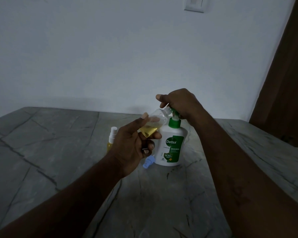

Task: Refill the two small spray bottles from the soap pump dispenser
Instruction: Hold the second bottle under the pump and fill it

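A grey, veined table (41, 134) runs across the dim view, with a pale wall (110, 57) behind it. Furthest left of the task's things, the capped spray bottle (113, 137) stands upright on the table. It has a white top and yellow liquid in its body, and its lower part is hidden behind the left hand (131, 148).

That hand is raised above the table and pinches the open spray bottle (153, 125) between thumb and forefinger, with the other fingers curled in toward the palm. The clear bottle is tilted, base down-left and neck up-right, and yellow liquid has pooled in its lower end. Its open mouth sits right at the nozzle of the green pump head (175, 115); whether the two touch cannot be told.

Below the hand, a blue spray cap (148, 162) lies on its side on the table, just beside the foot of the Dettol soap pump dispenser (172, 146). The dispenser is a white bottle with a green label and collar, and it stands upright near the middle of the table.

The right hand (179, 103) comes down over the top of the dispenser. Its fingers are curled round the pump head, gripping it, and its thumb sticks out to the left above the small bottle's neck.

High on the wall is a white switch plate (193, 5), and a brown door (286, 83) fills the right edge.
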Demonstrator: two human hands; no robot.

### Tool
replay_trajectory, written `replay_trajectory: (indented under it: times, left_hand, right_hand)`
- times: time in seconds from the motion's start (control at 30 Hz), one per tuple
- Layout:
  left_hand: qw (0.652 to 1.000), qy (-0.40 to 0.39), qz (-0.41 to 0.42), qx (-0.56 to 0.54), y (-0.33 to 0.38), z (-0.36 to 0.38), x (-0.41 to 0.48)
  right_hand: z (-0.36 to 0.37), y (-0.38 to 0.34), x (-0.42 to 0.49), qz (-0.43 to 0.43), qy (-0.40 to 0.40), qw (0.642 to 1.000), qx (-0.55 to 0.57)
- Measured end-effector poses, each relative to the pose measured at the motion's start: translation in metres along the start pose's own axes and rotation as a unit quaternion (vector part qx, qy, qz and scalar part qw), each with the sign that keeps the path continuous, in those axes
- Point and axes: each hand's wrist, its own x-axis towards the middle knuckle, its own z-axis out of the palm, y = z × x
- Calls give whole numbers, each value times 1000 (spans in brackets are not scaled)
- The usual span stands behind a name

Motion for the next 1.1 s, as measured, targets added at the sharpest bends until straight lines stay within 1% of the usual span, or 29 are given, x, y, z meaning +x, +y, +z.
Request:
replay_trajectory:
  times: [0.1, 0.27, 0.37, 0.5, 0.57, 0.67, 0.77, 0.93, 1.03, 1.1]
  left_hand:
    - [1000, 2, 2, -3, 0, 0, -1]
    - [1000, 10, -1, 5, -2, -1, 1]
    - [1000, 14, 2, 13, -1, -2, 0]
    - [1000, 19, 3, 13, -2, -2, 0]
    - [1000, 19, 5, 12, -1, -1, 0]
    - [1000, 13, 7, 10, 1, 0, 1]
    - [1000, 13, 5, 10, 1, 1, 1]
    - [1000, 18, 3, 6, 0, 1, 1]
    - [1000, 23, 2, 11, -1, -1, 1]
    - [1000, 22, 3, 14, -2, -1, 1]
  right_hand:
    - [1, 1, 1, 15, -15, 1000, -3]
    - [7, 8, 3, 67, -33, 997, 31]
    - [8, 11, 4, 79, -41, 995, 42]
    - [8, 9, 3, 53, -30, 998, 28]
    - [6, 7, 3, 22, -6, 1000, 7]
    - [2, 4, 3, -13, 36, 999, 13]
    - [1, 3, 3, -22, 30, 999, 9]
    - [4, 5, 5, 17, -14, 1000, 5]
    - [8, 11, 7, 69, -35, 996, 38]
    - [10, 14, 8, 80, -37, 995, 48]
